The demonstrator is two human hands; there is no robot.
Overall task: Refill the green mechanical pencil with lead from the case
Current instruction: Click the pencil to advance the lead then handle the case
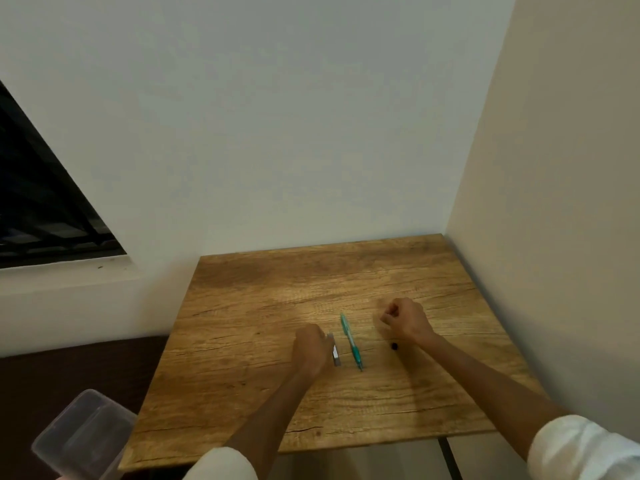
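The green mechanical pencil point(350, 341) lies flat on the wooden table point(263, 306), tip pointing toward me. Just left of it my left hand point(311, 348) grips the small grey lead case point(336, 355), which rests on the table; most of the case is hidden by my fingers. To the pencil's right my right hand point(407, 322) hovers low over the table with curled fingers, thumb and fingertips pressed together; whether they pinch a lead is too small to tell. A small black cap point(394, 346) lies on the table beside my right wrist.
The table stands in a corner, walls close behind and to the right. A clear plastic container point(83, 434) sits off the table's near left corner. A dark window point(41, 202) is at the left.
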